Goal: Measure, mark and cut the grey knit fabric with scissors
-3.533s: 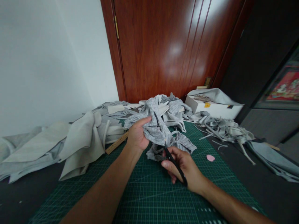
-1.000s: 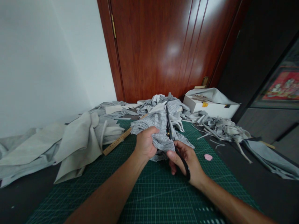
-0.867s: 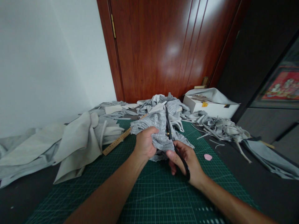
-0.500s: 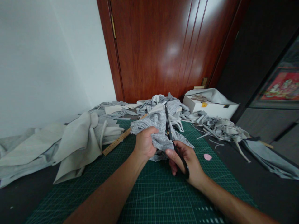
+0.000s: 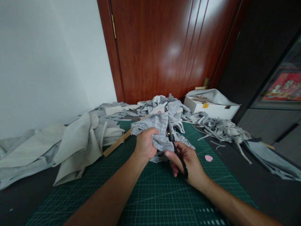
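Left hand (image 5: 146,142) further right, thumb (image 5: 152,131) atop cloth (image 5: 162,123)

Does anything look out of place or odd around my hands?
The small pink piece on the green mat, right of your right hand, looks odd: it lies alone, pink among greys and off-whites. The tangled heap of strips beyond it also looks messy, ends straggling loose.

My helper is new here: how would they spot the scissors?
Find the green gridded mat, then the right hand above it. The scissors in its grip are black with a shiny pivot, unlike the grey cloth in the left hand.
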